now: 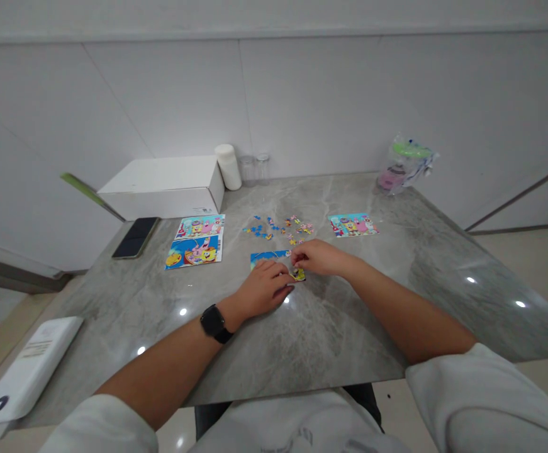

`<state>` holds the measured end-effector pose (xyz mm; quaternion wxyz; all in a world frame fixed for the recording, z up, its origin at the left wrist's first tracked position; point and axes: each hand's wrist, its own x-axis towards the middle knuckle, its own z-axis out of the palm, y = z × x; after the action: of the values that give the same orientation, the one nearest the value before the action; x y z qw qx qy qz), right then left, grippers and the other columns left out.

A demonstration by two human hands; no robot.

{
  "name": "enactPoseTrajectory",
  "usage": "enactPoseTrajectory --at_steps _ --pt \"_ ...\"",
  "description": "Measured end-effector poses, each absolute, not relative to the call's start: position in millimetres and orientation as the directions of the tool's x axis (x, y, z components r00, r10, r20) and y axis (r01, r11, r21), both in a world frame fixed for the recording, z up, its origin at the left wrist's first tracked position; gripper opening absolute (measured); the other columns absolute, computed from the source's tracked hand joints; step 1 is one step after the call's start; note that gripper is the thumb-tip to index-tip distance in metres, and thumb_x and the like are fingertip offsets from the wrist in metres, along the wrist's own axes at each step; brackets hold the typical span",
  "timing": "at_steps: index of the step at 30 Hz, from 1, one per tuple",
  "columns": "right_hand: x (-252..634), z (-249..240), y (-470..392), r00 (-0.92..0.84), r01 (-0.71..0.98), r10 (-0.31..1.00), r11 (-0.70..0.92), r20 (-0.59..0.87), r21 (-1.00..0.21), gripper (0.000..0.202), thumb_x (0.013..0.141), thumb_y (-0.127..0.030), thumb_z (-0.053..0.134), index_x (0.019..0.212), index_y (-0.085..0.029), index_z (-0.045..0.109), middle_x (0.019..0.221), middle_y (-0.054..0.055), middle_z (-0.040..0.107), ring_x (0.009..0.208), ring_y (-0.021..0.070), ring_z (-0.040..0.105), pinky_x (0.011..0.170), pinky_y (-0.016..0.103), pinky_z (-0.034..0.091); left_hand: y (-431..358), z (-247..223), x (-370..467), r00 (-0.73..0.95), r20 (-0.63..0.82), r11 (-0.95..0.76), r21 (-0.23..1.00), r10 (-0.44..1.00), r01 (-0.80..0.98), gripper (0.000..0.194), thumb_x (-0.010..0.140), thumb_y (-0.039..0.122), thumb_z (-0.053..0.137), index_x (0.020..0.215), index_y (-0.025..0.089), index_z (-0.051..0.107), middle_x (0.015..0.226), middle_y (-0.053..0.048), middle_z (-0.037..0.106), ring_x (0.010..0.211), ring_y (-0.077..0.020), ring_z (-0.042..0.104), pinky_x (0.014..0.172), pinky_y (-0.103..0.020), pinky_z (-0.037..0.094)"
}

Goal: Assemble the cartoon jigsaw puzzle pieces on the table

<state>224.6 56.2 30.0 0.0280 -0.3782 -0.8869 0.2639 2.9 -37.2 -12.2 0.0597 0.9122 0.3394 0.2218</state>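
A small blue and yellow cartoon jigsaw puzzle (268, 255) lies on the table in front of me, partly covered by both hands. My left hand (267, 286) rests over its lower left part with the fingers stretched out; a black watch is on that wrist. At the right side of the puzzle, the fingers of my right hand (318, 257) are pinched together, and whatever is between them is too small to make out. Just beyond my hands, several loose puzzle pieces (297, 229) lie scattered, blue ones to the left and yellow and pink ones to the right.
Cartoon picture cards (195, 248) lie at left, another card (353, 224) at right. A phone (136, 238), a white box (160, 185), a white bottle (228, 167) and clear glasses (262, 168) stand further back. A plastic bag (403, 165) sits back right, a white power bank (31, 365) front left.
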Motion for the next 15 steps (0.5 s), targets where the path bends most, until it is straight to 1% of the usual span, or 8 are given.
enactPoseTrajectory --at_steps 4,8,12,15 --pt "223.9 30.3 55.0 -0.713 0.663 0.680 0.573 -0.171 -0.482 0.014 0.086 -0.014 0.069 0.092 -0.021 0.080 0.085 0.000 0.079 0.078 0.0154 0.068 0.070 0.023 0.040 -33.8 -7.7 -7.3 0.675 0.336 -0.754 0.279 0.656 0.594 0.026 0.104 0.036 0.056 0.122 0.026 0.073 0.116 -0.008 0.069 0.107 -0.0236 0.060 0.094 -0.042 0.044" --pt "222.7 29.6 55.6 -0.702 0.680 0.684 0.562 -0.198 -0.472 0.015 0.086 -0.015 0.070 0.094 -0.022 0.080 0.086 0.000 0.079 0.079 0.0159 0.068 0.071 0.023 0.041 -35.9 -4.0 -9.1 0.717 0.297 -0.775 0.283 0.631 0.565 0.031 0.104 0.038 0.057 0.130 0.028 0.071 0.124 -0.009 0.068 0.115 -0.0261 0.058 0.100 -0.045 0.043" --pt "222.0 29.1 56.0 -0.697 0.692 0.680 0.556 -0.228 -0.460 0.014 0.087 -0.016 0.070 0.095 -0.021 0.080 0.087 0.001 0.079 0.080 0.0164 0.069 0.072 0.023 0.042 -38.4 -1.4 -6.8 0.755 0.267 -0.799 0.267 0.598 0.539 0.037 0.102 0.039 0.059 0.136 0.028 0.068 0.131 -0.011 0.066 0.121 -0.0283 0.056 0.104 -0.047 0.042" --pt "220.9 30.5 55.7 -0.688 0.705 0.683 0.548 -0.246 -0.450 0.014 0.088 -0.017 0.070 0.096 -0.021 0.080 0.087 0.001 0.079 0.082 0.0170 0.070 0.072 0.023 0.043 -39.4 0.8 -6.4 0.771 0.236 -0.802 0.265 0.592 0.535 0.041 0.102 0.042 0.060 0.139 0.027 0.067 0.133 -0.011 0.066 0.121 -0.0291 0.055 0.106 -0.048 0.042"
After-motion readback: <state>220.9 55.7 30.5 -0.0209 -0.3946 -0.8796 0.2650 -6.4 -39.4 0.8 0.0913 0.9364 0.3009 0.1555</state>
